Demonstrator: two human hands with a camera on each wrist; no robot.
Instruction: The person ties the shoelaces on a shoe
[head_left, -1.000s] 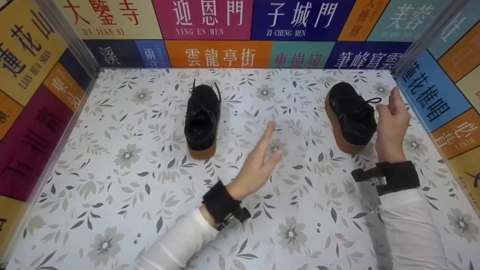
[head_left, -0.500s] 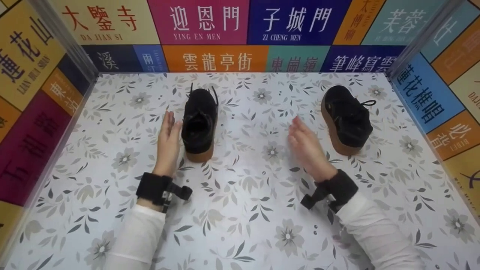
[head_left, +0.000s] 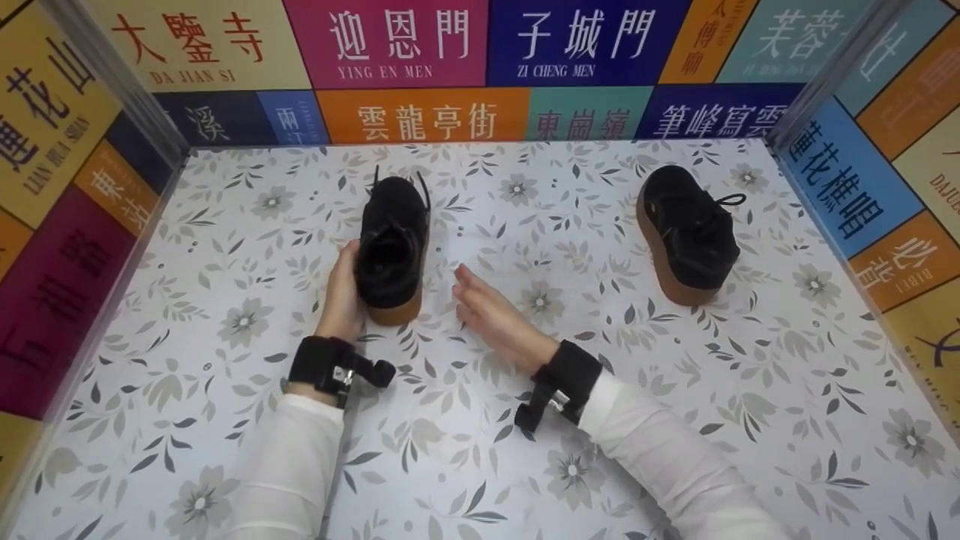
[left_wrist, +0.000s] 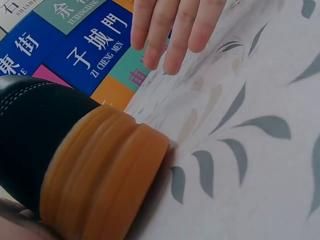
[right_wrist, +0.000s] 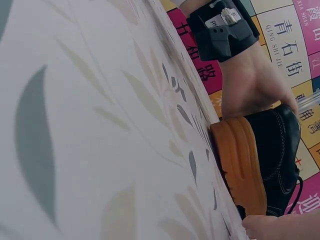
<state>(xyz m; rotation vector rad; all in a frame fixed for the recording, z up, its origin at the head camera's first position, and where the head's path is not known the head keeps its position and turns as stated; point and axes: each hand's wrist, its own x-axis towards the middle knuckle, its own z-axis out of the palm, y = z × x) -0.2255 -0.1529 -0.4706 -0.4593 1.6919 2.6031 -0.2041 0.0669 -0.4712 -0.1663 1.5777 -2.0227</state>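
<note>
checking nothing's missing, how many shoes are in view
2. One black shoe has the left hand against its side; the other black shoe stands apart, farther right than the right hand.

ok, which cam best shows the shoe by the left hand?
Head: nearly the whole shoe from above, opening included. Left wrist crops it to a close-up of sole and dark upper. Right wrist shows its side, partly blocked.

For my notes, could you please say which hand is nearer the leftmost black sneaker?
Left: the left hand is against the black sneaker, on its left; the right hand is apart, to its right.
</note>
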